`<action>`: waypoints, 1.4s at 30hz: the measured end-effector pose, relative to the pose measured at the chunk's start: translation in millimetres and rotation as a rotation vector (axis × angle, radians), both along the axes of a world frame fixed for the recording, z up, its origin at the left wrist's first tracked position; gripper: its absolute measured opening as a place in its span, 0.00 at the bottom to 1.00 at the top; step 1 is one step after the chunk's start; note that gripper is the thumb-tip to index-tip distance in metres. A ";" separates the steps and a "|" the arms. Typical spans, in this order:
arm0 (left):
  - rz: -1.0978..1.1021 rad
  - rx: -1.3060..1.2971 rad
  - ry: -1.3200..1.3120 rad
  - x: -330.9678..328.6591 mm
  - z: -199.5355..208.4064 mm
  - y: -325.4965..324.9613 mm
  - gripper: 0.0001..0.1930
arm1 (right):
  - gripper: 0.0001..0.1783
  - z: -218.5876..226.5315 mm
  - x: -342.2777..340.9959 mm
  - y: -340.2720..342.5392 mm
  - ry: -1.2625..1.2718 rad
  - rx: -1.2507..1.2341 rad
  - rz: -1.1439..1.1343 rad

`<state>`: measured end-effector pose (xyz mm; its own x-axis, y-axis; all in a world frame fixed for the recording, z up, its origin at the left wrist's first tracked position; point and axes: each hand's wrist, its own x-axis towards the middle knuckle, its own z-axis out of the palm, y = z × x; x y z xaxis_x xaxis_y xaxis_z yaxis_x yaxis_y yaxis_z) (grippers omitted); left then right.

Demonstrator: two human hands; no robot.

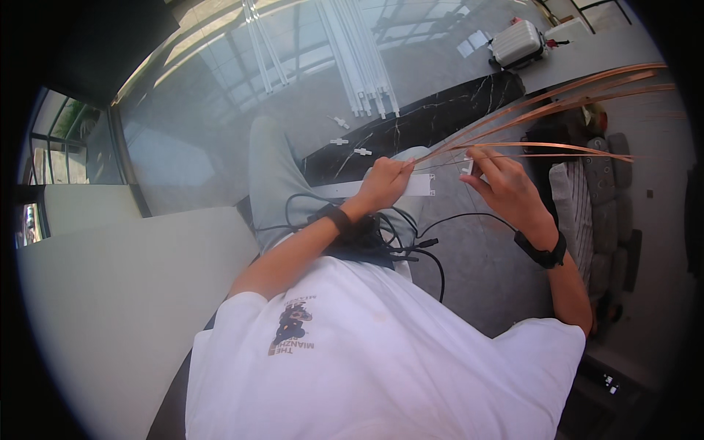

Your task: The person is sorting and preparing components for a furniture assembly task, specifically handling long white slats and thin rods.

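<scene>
Over my lap, my left hand [389, 182] is closed, pinching one end of a bundle of long, thin copper-coloured strips [513, 117]. They fan out to the far right, and some are blurred. My right hand [506, 180] holds a small white piece [467, 167] between thumb and fingers, close beside the strips. Whether it also grips a strip I cannot tell. Below my left hand a flat white bar [419, 185] with cut-outs at its end lies across my legs, partly hidden by that hand and forearm.
Small white connectors [362, 152] lie beyond my knees, near a black marble-patterned slab [433, 110]. Long white bars [356, 59] lie on the grey floor further off. Black cables [433, 249] tangle at my lap. A silver suitcase [517, 42] and a grey sofa [601, 198] are at the right.
</scene>
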<state>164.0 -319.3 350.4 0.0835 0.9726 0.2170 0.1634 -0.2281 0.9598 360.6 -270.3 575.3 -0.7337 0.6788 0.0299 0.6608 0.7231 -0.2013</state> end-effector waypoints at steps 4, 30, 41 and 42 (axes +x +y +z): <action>0.066 0.117 0.002 -0.6 -10.2 3.4 0.25 | 0.18 42.3 43.9 20.1 0.329 -0.250 -0.325; 0.023 0.077 -0.040 -0.1 -10.1 4.5 0.22 | 0.07 -78.9 -33.4 -30.8 0.099 0.113 0.141; -0.033 0.004 0.064 1.7 -20.5 -2.3 0.22 | 0.07 -82.4 -40.6 -21.9 -0.222 0.093 0.391; -0.022 0.023 0.075 2.6 -22.1 -2.6 0.22 | 0.07 -82.1 -40.1 -19.5 -0.225 0.094 0.393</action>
<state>166.6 -321.8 328.3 0.1213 0.9652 0.2317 0.2298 -0.2544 0.9394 320.5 -289.9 493.2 -0.9301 0.3499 -0.1115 0.3526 0.9358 -0.0052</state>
